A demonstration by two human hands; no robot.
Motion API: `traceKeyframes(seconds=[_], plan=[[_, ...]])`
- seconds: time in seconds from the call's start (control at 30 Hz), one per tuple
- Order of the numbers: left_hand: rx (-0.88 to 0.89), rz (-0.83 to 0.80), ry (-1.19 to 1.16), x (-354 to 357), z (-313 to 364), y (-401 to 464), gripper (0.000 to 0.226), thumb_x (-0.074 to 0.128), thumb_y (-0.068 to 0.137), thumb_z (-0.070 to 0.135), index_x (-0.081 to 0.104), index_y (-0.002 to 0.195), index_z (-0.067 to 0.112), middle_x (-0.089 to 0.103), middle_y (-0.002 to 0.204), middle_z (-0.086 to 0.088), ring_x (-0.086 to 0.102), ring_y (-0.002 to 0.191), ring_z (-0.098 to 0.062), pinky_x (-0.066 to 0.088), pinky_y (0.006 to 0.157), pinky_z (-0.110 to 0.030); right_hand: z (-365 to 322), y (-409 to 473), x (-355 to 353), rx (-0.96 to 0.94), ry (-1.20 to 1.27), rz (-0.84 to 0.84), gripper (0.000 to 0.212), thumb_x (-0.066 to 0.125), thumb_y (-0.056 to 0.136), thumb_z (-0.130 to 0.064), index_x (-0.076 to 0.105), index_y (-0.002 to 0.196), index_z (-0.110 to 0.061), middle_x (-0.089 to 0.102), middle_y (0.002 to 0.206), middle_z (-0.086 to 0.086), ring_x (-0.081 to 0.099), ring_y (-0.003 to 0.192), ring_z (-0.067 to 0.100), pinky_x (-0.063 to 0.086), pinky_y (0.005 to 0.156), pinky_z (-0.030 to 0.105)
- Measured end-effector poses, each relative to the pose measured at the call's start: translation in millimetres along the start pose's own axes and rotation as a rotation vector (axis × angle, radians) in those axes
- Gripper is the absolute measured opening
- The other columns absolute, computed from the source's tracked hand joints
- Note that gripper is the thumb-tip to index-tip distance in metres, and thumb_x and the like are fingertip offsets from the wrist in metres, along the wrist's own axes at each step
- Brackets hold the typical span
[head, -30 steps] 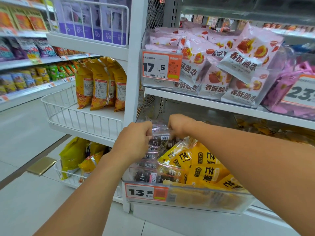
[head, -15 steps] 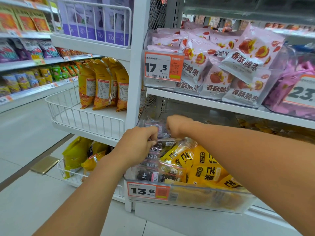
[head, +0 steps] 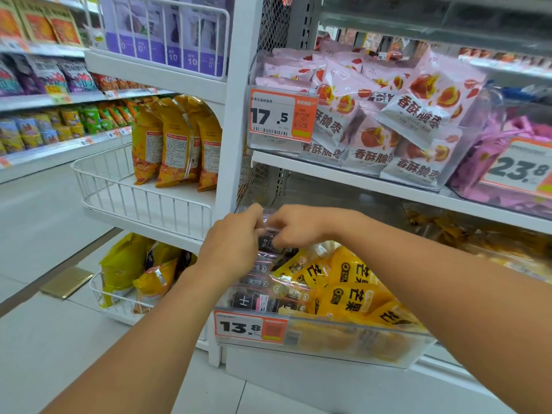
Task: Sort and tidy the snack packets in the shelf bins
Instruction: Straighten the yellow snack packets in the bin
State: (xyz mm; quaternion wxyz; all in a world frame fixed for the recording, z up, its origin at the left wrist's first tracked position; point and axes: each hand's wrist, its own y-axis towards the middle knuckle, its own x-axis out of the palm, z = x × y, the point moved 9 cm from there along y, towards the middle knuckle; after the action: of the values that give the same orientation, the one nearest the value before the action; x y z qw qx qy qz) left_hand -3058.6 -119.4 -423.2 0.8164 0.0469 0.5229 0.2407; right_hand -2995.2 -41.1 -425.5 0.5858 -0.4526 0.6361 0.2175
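A clear plastic bin (head: pixel 352 345) with a 13.8 price tag sits on the lower shelf. Its left side holds a row of dark clear-wrapped snack packets (head: pixel 268 300), its right side yellow mango packets (head: pixel 349 297). My left hand (head: pixel 233 243) and my right hand (head: pixel 298 225) meet over the back of the dark row. Both pinch the top edge of the rearmost dark packet (head: pixel 270 234), fingers curled round it. The fingertips are partly hidden behind the wrapper.
A shelf board (head: pixel 388 189) hangs close above my hands, carrying a bin of pink-white packets (head: pixel 388 127) tagged 17.5. A white wire basket (head: pixel 140 201) with orange bags stands to the left; another basket (head: pixel 119 306) sits near the floor. Bright aisle floor lies at left.
My hands have drawn closer together on the rearmost dark packet, and the view has shifted slightly to the right. The bin's other packets have stayed put.
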Motion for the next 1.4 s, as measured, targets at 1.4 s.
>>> traceKeyframes(seconds=[1.4], plan=[[0.097, -0.188, 0.277, 18, -6, -1, 0.028, 0.041, 0.105, 0.029, 0.067, 0.116, 0.028, 0.070, 0.112, 0.001, 0.058, 0.115, -0.022, 0.020, 0.120, -0.046, 22, -13, -6, 0.272, -0.462, -0.120, 0.054, 0.046, 0.100, -0.053, 0.063, 0.118, -0.005, 0.063, 0.108, 0.005, 0.058, 0.104, 0.027, 0.047, 0.087, 0.036]])
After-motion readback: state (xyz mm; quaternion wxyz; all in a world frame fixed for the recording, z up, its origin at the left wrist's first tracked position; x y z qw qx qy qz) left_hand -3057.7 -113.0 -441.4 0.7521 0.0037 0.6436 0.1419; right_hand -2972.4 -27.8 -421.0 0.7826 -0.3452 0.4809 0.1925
